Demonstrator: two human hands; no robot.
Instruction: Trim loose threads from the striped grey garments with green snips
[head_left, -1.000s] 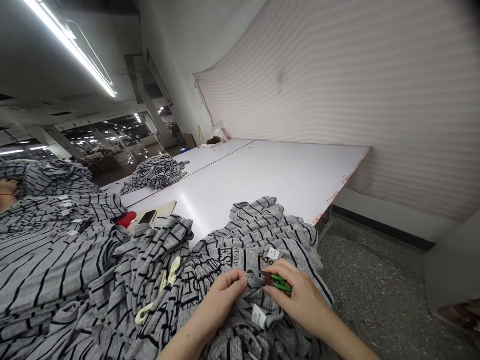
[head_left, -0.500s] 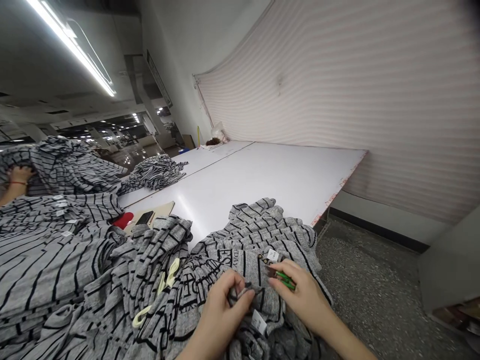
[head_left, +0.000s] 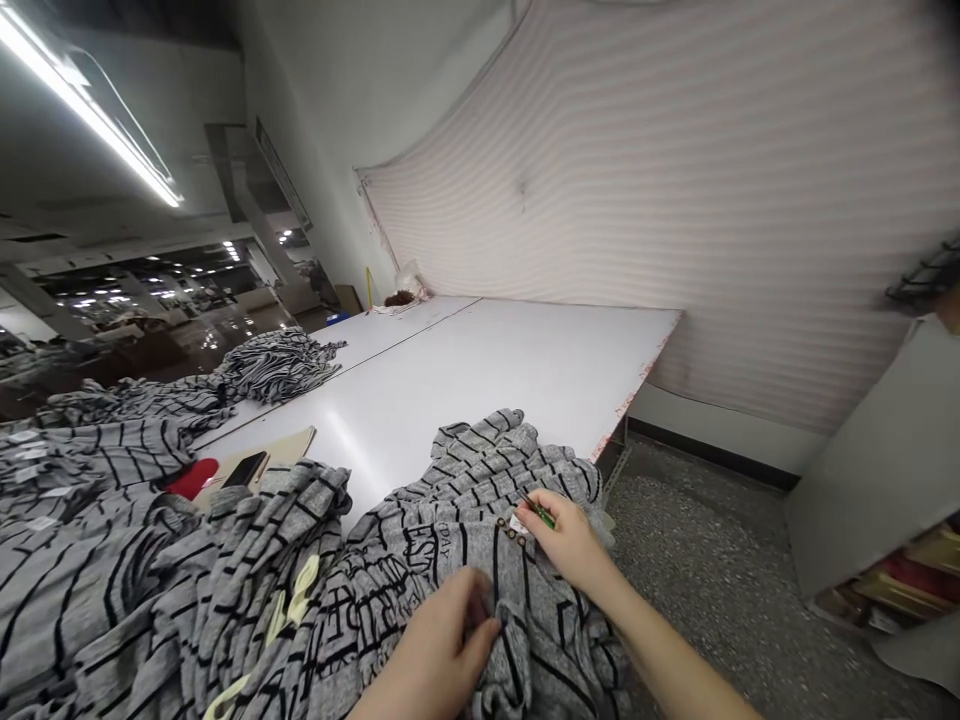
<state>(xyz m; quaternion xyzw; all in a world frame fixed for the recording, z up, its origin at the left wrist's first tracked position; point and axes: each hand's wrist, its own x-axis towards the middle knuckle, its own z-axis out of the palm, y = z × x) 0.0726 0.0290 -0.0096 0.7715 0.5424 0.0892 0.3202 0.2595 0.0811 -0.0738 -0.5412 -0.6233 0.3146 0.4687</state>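
A grey marled garment with black stripes and black lettering [head_left: 480, 590] lies heaped on the white table's near edge, with small metal buttons [head_left: 511, 533] along a placket. My left hand [head_left: 442, 645] grips a fold of this cloth low in the view. My right hand [head_left: 566, 540] holds small green-handled thread snips [head_left: 544, 515] close to the buttons and a white tag [head_left: 517, 523]. Much of the snips' body is hidden by my fingers. To the left rises a large pile of similar striped garments [head_left: 97, 570].
A white cutting table [head_left: 480, 380] runs away from me, carrying another striped heap [head_left: 277, 365], beige card [head_left: 289, 447], a black phone [head_left: 244, 468] and a red item [head_left: 193, 478]. Beyond its right edge lies a speckled floor [head_left: 712, 570]; a grey panel [head_left: 877, 460] stands at right.
The view has swung left. My right hand has moved up to the buttons with the snips, and my left hand has pulled lower on the cloth. Another person's hand at left has left view.
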